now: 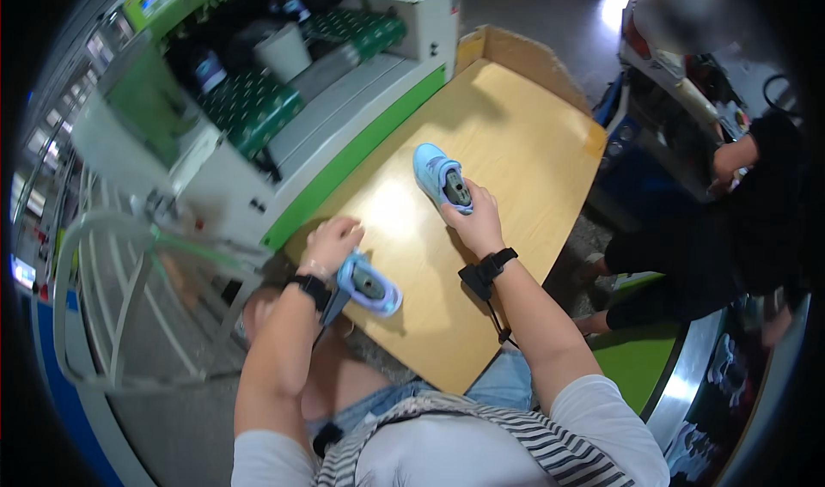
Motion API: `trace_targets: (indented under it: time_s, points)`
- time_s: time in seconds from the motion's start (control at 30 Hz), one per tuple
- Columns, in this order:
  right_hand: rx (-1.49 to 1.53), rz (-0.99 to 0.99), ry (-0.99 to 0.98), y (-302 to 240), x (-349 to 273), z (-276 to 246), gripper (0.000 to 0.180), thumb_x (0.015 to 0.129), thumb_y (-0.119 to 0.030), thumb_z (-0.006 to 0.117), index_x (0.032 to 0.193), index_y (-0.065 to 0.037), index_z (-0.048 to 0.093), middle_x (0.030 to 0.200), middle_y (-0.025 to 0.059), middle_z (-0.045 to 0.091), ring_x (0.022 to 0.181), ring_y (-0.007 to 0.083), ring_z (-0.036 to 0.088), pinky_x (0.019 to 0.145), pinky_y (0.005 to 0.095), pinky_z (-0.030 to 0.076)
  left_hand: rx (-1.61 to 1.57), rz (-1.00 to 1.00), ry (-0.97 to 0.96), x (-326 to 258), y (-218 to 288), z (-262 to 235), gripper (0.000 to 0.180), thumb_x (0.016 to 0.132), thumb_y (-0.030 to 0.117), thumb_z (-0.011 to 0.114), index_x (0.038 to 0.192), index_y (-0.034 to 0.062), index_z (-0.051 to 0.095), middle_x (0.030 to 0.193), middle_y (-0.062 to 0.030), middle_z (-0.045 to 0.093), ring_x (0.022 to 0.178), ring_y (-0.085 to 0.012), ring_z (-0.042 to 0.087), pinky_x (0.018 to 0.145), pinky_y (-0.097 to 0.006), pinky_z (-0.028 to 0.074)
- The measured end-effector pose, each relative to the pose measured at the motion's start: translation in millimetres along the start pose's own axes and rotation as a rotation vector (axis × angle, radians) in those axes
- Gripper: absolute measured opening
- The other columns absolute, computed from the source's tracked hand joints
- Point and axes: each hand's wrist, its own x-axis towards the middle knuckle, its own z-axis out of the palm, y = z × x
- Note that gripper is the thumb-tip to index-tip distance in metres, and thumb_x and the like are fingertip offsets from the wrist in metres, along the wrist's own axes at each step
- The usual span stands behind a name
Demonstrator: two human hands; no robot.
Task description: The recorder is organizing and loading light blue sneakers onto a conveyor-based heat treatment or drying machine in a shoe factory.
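The right hand (477, 221) is gripping the heel end of a light blue shoe (428, 171), its fingers and thumb closing around the back, while the toe is pointing away from the person over the wooden table (524, 135). A dark grey insert (457, 191) is filling that shoe's opening. The left hand (331, 245) is bending its fingers loosely just beside a second blue shoe (383, 305), which is showing its opening upward near the table's left edge; whether those fingers are pinching anything, I cannot tell. A black band is circling each wrist. Along the table's far edge a cardboard panel (534, 64) is standing. Beyond the left side, a pale machine is bearing a green dotted belt (249, 113), and a white container (284, 53) is sitting there. Over to the right, a co-worker's hand (735, 157) is emerging from a dark sleeve (773, 143).
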Motion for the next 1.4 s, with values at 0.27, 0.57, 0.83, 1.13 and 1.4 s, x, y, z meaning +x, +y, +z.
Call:
trace_targets:
  time_s: [0.27,0.57,0.83,1.13,1.4]
  points:
    - [0.074,-0.201,-0.178,-65.7,-113.0,18.0,0.065,0.079,-0.026,0.079,0.134,0.0,0.055,0.112,0.0208,0.062,0.106,0.0395,0.056,0.095,0.0458,0.046,-0.598,0.14,0.099,-47.4,28.4,5.8,0.034,0.099,0.034,0.062,0.115,0.0052,0.071,0.107,-0.0169,0.072,0.101,-0.0336,0.068,0.091,-0.039,0.05]
    - [0.062,-0.162,-0.191,-66.7,-116.8,18.5,0.067,0.082,-0.03,0.078,0.135,0.001,0.053,0.117,0.0204,0.061,0.111,0.039,0.055,0.098,0.0463,0.045,-0.215,0.259,0.453,-77.6,46.7,24.6,0.023,0.095,0.021,0.061,0.109,0.0055,0.071,0.101,-0.0143,0.07,0.103,-0.0343,0.063,0.099,-0.044,0.041]
    - [0.083,-0.165,-0.183,-65.2,-116.9,21.0,0.067,0.083,-0.031,0.077,0.136,0.0,0.052,0.121,0.0211,0.06,0.113,0.0397,0.055,0.1,0.0472,0.044,-0.278,0.251,0.327,-73.0,41.1,13.7,0.033,0.092,0.022,0.066,0.12,0.0051,0.07,0.101,-0.0148,0.072,0.093,-0.0334,0.066,0.097,-0.042,0.044]
    - [0.114,-0.285,-0.509,-52.3,-84.3,44.3,0.085,0.093,-0.045,0.069,0.154,0.001,0.031,0.13,0.0249,0.055,0.116,0.0371,0.055,0.1,0.0439,0.045,0.131,0.195,0.316,-71.7,80.8,3.0,0.065,0.095,0.045,0.062,0.148,0.0089,0.048,0.135,-0.0242,0.056,0.113,-0.0407,0.061,0.092,-0.047,0.049]
    - [-0.175,-0.361,-0.555,-36.8,91.5,12.6,0.06,0.086,-0.035,0.076,0.135,-0.003,0.06,0.135,0.021,0.06,0.123,0.0376,0.057,0.106,0.0443,0.046,0.014,0.281,0.308,-74.1,90.5,-4.2,0.058,0.092,0.033,0.068,0.141,0.0067,0.054,0.144,-0.0202,0.052,0.124,-0.041,0.056,0.1,-0.047,0.048]
